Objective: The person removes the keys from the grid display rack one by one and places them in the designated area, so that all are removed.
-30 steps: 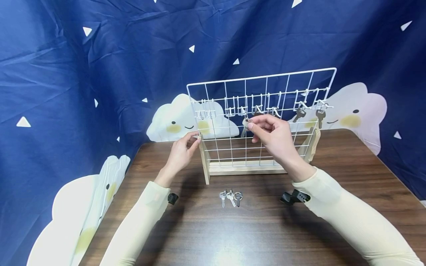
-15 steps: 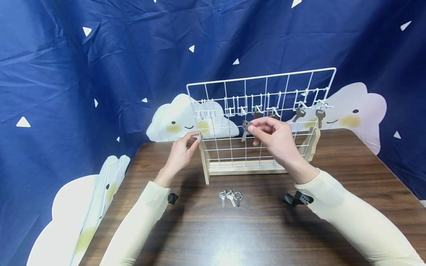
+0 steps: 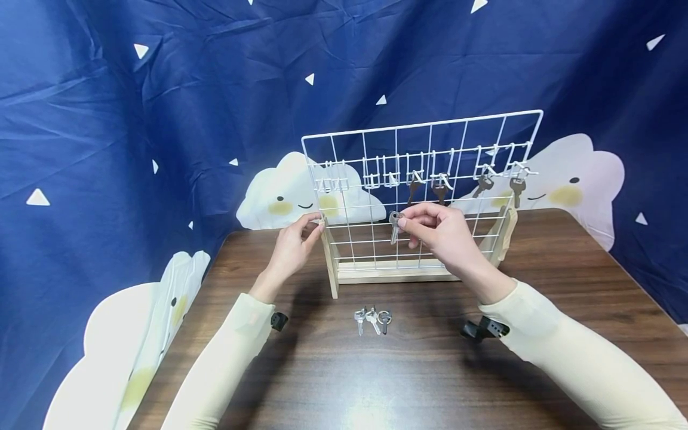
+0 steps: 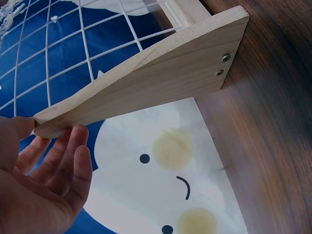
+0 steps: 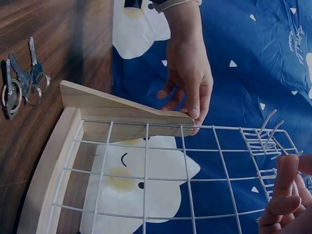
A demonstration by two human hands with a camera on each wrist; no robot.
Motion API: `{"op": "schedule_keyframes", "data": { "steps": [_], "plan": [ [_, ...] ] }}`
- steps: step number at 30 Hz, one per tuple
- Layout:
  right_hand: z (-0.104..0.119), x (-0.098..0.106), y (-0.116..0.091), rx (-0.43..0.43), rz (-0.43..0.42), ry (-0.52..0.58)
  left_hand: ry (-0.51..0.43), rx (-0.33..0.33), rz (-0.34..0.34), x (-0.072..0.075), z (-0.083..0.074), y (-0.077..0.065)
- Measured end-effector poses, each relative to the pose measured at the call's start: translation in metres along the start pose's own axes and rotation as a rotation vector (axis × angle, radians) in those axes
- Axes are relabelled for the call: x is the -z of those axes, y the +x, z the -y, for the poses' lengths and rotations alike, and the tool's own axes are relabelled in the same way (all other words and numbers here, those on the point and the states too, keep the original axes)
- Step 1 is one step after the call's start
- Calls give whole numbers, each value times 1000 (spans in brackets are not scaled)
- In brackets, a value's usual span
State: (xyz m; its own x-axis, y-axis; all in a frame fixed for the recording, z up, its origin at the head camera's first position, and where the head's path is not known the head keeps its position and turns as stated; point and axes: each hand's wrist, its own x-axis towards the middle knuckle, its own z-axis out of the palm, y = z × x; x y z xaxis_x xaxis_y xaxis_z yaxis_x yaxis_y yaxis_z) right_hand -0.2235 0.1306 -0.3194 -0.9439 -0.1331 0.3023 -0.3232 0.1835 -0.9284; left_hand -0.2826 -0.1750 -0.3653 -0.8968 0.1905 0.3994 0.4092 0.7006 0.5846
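Observation:
A white wire grid rack (image 3: 376, 224) with wooden side supports stands on the table. My left hand (image 3: 290, 246) pinches the top end of the left wooden support (image 4: 141, 83) between thumb and fingers. In front of the grid, my right hand (image 3: 443, 236) holds a silver key (image 3: 395, 227) by its ring end, blade pointing down. The key is below the row of white hooks (image 3: 391, 179). In the right wrist view, the right hand (image 5: 287, 200) shows at the lower right edge, its key mostly hidden. Several keys (image 3: 518, 190) hang from hooks on the right half of the grid.
On the brown wooden table (image 3: 322, 370), three keys with rings (image 3: 372, 319) lie in a row before the rack. Hooks (image 3: 330, 182) on the grid's left side carry no keys. A dark blue curtain (image 3: 215, 89) with cloud prints hangs behind.
My right hand has come down and slightly toward me with the key, from hook level to below the hooks. Keys behind it now show. The left hand has stayed put.

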Motion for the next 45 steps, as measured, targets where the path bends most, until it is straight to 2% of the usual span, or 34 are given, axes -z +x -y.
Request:
{"op": "schedule_keyframes", "data": {
  "steps": [9, 28, 37, 45],
  "plan": [
    [-13, -1, -5, -42, 45, -112, -3, -3, -5, 0, 0, 0],
    [-40, -6, -17, -128, 128, -51, -6, 2, -6, 0, 0, 0],
    [-55, -8, -22, -204, 182, 36, -4, 7, 3, 0, -1, 1],
    [-68, -11, -24, -228, 191, -6, 6, 0, -1, 0, 0, 0]
  ]
}}
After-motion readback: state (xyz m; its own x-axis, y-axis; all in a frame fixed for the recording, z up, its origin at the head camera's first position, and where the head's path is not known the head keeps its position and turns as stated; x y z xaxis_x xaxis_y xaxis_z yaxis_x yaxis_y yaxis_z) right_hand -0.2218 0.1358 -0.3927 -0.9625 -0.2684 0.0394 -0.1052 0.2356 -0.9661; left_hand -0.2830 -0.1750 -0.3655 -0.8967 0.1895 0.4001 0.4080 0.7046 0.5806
